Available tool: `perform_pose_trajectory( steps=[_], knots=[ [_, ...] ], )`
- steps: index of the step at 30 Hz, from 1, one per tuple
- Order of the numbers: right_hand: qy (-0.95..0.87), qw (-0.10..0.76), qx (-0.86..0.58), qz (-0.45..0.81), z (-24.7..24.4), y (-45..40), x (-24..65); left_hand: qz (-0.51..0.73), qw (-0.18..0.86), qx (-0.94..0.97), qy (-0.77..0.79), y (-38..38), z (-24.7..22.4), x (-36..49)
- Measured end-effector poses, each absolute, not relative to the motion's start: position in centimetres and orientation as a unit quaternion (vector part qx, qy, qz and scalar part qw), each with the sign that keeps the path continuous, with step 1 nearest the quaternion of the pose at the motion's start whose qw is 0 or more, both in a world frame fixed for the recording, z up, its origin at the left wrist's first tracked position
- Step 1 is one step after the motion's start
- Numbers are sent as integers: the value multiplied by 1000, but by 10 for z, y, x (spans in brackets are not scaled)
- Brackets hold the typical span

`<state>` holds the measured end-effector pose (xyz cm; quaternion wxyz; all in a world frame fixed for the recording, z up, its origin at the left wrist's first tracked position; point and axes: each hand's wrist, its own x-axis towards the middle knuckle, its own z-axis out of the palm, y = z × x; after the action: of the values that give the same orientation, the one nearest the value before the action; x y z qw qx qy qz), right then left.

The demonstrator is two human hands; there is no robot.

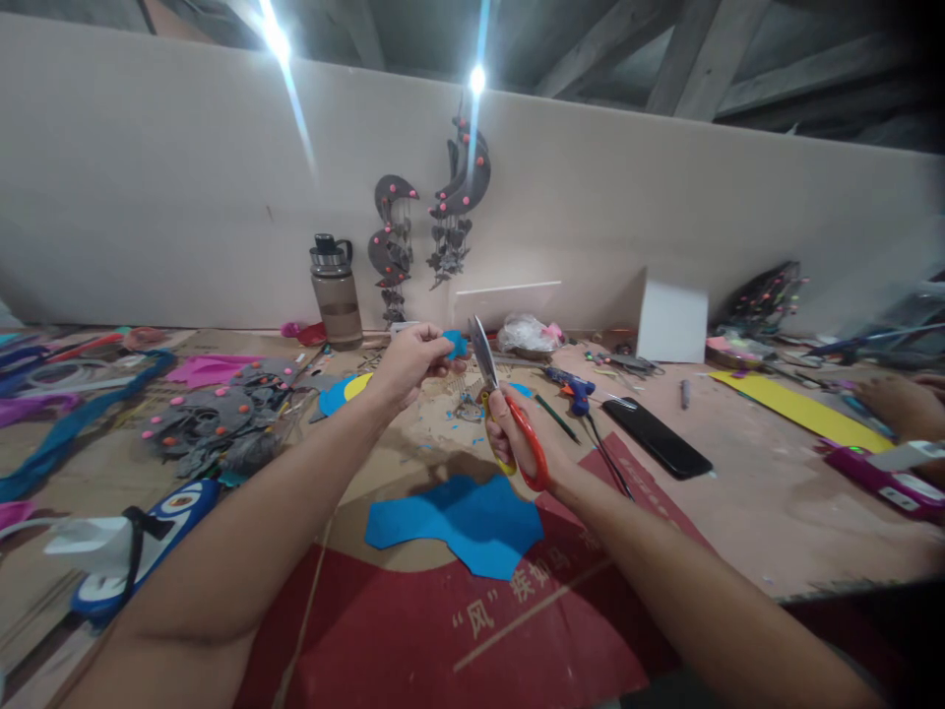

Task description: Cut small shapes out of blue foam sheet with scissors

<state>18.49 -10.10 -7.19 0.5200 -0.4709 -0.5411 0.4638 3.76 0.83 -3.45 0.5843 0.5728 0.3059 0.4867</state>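
Between the fingertips of my left hand point(414, 366) is a small blue felt piece point(456, 344), pinched and held above the table. My right hand point(509, 425) grips a pair of scissors point(533, 448) by its red and yellow handles. The scissor blades point up and stand just to the right of the blue piece, apart from it. Below my hands a larger blue felt sheet point(462, 522) with cut edges lies on cardboard. Blue and yellow felt shapes point(341, 396) rest behind my left wrist. Tiny blue scraps are scattered beneath my hands.
A water bottle point(336, 295) stands by the wall. Grey felt moons with pink balls point(214, 418) lie at left. To the right are a glue gun point(581, 394), a pencil point(557, 418), a phone point(657, 438) and yellow felt point(804, 409). Another person's hand point(897, 402) is at far right.
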Motion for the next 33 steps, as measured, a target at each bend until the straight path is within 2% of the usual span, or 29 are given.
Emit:
perform_pose_trajectory(
  steps=[3, 17, 33],
  knots=[
    [-559, 515, -470, 448, -74, -99, 186, 501, 584, 562, 303, 9, -33, 37],
    [-532, 496, -441, 525, -76, -100, 186, 479, 646, 531, 268, 11, -30, 37],
    [-525, 484, -448, 539, -76, -101, 186, 467, 641, 548, 265, 9, -30, 37]
  ],
)
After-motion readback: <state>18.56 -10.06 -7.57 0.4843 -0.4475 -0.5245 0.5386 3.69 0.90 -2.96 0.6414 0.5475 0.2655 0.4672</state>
